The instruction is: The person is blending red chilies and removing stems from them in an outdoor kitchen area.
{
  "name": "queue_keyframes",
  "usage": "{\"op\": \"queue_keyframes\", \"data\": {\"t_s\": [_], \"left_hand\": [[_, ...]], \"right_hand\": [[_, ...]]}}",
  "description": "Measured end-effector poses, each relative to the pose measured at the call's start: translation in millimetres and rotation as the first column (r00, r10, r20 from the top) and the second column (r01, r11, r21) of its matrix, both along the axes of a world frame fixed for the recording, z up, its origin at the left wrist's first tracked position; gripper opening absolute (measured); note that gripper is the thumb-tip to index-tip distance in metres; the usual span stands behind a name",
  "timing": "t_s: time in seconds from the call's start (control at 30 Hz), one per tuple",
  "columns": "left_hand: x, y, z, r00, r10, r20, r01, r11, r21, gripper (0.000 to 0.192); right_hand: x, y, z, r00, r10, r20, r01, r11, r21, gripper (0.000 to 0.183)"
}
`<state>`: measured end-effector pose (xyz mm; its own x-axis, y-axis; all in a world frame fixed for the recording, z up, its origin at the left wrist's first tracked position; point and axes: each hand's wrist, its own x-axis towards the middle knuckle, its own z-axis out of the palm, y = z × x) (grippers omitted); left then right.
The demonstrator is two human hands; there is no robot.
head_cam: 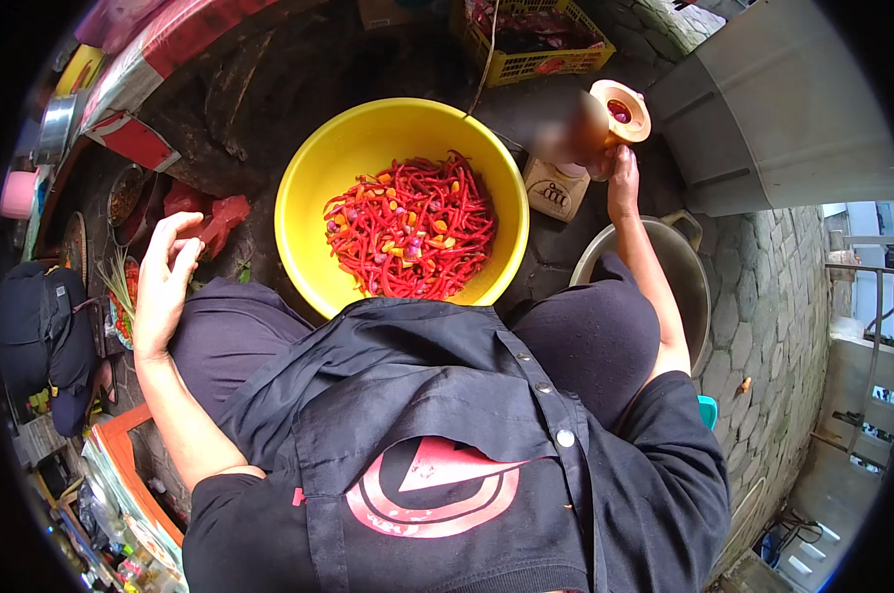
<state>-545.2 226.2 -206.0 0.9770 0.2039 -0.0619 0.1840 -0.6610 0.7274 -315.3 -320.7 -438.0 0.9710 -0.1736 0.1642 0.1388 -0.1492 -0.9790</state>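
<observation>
A wide yellow plastic basin stands before my knees, partly filled with red chillies, shallots and orange pieces. My right hand grips a blender jar by its side, beyond the basin on the right. Red contents show through the round opening of the jar's pale lid; part of the jar is blurred. The jar appears to be over a blender base with several buttons. My left hand is raised above my left knee, fingers half bent and apart, seemingly holding nothing. Behind its fingertips lies a red plastic bag.
A big metal pot with a side handle sits under my right forearm. Ahead is a yellow crate; a grey panel rises at the right. Lemongrass stalks and a black backpack are at the left. A cord hangs ahead.
</observation>
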Motion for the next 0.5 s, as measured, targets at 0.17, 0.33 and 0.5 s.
{"op": "queue_keyframes", "data": {"t_s": [0.17,0.33,0.5], "left_hand": [[1.0,0.7,-1.3,1.000,-0.002,-0.001,0.002,1.000,-0.008,0.031],[-3.3,3.7,-1.4,1.000,0.003,0.010,-0.003,1.000,-0.025,0.031],[-2.4,8.3,-4.7,1.000,-0.003,0.007,0.003,1.000,-0.025,0.031]], "right_hand": [[11.0,-19.6,-4.9,0.998,0.063,-0.014,-0.062,0.995,0.077,0.037],[9.1,-48.6,10.4,0.980,0.148,-0.135,-0.145,0.989,0.031,0.041],[2.3,-52.6,7.8,0.994,0.036,-0.103,-0.032,0.999,0.042,0.047]]}}
